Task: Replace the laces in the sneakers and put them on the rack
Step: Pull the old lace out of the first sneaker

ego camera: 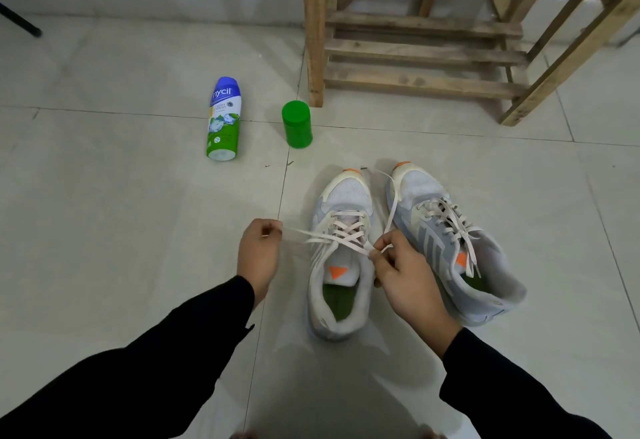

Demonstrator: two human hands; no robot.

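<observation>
Floor (104, 230): tiled, under both grips, carrying everything.
Rack (422, 54): wooden slats, well beyond the grips and to their right; no sneaker on it yet.
Right sneaker (491, 258): just right of the right grip, leaning a little, laced, ends loose.
Left sneaker (346, 192): upright between the grips, crossings reaching the top eyelets.
Bottle (224, 120): lying down, well beyond the left grip.
Jar (296, 125): green, upright, beyond the left grip, near the rack leg.
Left grip (258, 255): fingers curled, pinching one lace end drawn out leftward.
Right grip (405, 276): pinching the other run at the top eyelets.
Lace (332, 239): stretched between the grips; its tail trails ahead between the sneakers.
Stage: likely snugging before the knot.
Risk: nothing braces the left sneaker, so a harder leftward pull may drag or tip it. Uneven tension could leave one end short. A slipped pinch would slacken the crossings.
</observation>
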